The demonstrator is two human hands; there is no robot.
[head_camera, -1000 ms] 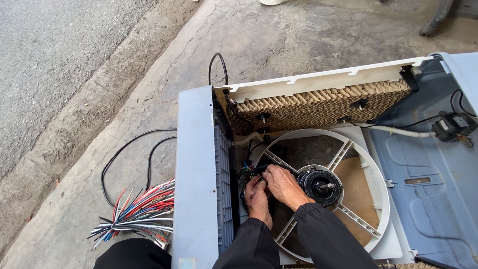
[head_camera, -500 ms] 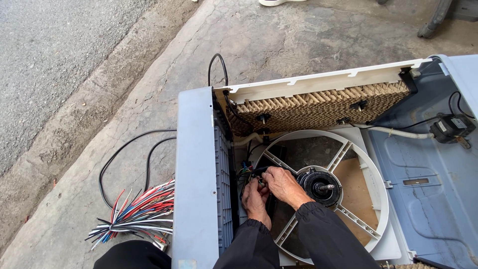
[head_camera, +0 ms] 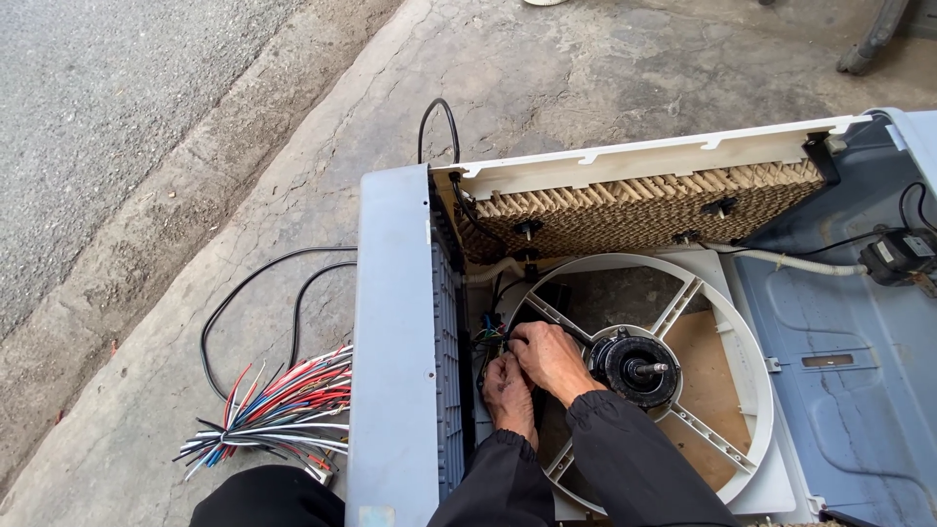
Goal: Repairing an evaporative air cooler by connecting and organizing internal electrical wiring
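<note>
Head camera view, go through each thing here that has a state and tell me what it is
Air cooler casing: lying flat, opened.
Cooling pad: exposed, in its frame.
Fan motor: bare shaft, no blade fitted.
Wire bundle: loose on the concrete.
Left hand: on the wiring inside.
Right hand: pinching the wires.

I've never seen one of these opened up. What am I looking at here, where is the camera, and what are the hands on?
The single view comes from a camera on the person's head, looking down. An opened grey cooler housing lies on concrete. Inside are a brown honeycomb pad, a white round fan frame and a black motor at its hub. Both hands work close together at small wires beside the motor: left hand, right hand. What the fingers pinch is too small to tell. A bundle of coloured wires lies on the ground, left of the housing.
</note>
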